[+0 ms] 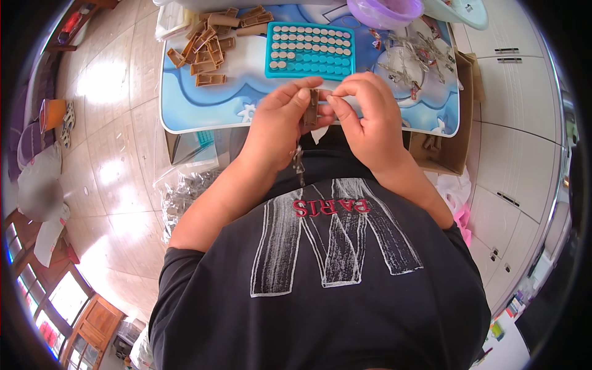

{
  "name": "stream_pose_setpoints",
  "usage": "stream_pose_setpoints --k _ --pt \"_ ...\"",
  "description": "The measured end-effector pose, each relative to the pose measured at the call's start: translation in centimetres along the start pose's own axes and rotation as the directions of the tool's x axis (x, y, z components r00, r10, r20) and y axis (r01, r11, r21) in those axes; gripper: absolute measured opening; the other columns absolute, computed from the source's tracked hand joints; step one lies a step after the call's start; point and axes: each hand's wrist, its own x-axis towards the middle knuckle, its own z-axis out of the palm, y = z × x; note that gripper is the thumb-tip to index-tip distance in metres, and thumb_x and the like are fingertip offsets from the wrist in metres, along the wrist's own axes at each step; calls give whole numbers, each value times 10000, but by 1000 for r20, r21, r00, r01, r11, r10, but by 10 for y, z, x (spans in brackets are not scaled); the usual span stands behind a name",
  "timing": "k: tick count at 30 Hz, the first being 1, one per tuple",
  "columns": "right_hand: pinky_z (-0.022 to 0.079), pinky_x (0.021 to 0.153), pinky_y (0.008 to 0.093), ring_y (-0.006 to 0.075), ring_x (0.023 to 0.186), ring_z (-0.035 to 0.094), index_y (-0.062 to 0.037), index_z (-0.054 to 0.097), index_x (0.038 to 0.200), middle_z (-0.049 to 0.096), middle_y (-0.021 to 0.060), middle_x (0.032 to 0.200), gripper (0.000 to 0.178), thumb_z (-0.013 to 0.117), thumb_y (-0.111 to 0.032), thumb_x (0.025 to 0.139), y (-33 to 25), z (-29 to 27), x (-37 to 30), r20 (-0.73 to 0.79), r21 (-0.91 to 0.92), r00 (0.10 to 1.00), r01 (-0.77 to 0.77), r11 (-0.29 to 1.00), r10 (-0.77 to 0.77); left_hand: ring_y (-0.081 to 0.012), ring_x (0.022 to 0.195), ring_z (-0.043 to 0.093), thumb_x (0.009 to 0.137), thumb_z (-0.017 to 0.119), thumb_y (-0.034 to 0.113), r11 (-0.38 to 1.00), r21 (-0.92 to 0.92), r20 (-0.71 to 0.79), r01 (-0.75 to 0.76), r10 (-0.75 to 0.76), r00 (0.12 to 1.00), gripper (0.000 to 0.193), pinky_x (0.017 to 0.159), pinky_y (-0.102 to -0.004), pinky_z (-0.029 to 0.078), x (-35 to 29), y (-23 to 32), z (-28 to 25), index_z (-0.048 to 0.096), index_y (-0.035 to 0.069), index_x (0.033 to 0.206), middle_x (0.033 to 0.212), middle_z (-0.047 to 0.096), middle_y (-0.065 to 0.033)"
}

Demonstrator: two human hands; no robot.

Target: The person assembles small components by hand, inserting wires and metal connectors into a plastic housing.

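Ahead of the hands [275, 117], the blue-patterned tabletop [213, 106] carries brown pieces [215, 52] to their left, a turquoise tray [269, 55] straight ahead, a purple bowl [387, 13] and shiny clear pieces [425, 55] right.

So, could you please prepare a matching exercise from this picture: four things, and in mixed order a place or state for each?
1. Teal tray
2. Purple bowl
3. Heap of brown pieces
4. Left hand

A. At the table's far edge, right of centre
B. Holding one brown piece
C. Partly filled with white discs
D. On the table's left part

Pairs: 1-C, 2-A, 3-D, 4-B
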Motion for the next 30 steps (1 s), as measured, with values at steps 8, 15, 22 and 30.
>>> stream_pose_setpoints --k 8,15,22,30 --pt "470 539 306 215 611 621 -30 456 883 612 79 703 327 731 -149 752 -21 12 -18 425 377 798 -585 719 427 -207 1000 593 960 435 87 918 143 -66 -370 382 922 272 823 -310 506 -1 1 8 415 -7 1214 1080 567 -134" --pt "478 530 260 125 611 625 -17 446 915 622 67 717 175 599 13 837 -22 13 -21 359 510 825 -564 649 436 -259 1029 602 966 426 106 910 159 -112 -383 402 909 262 827 -343 525 -3 3 3 422 4 1208 1117 567 -148" --pt "478 519 268 161 591 639 -43 511 964 636 79 679 143 593 -20 850 -18 18 -25 329 482 860 -508 714 390 -258 1025 606 972 422 131 937 120 -97 -328 340 935 265 755 -319 549 -5 5 4 419 8 1207 1128 564 -156" --pt "447 477 348 224 553 594 -108 604 955 569 35 607 278 631 -54 683 -6 20 -25 183 -53 982 48 997 -38 -253 1002 614 962 460 142 956 80 -139 -283 292 946 256 761 -326 549 -4 3 5 459 -5 1172 1110 578 -163"
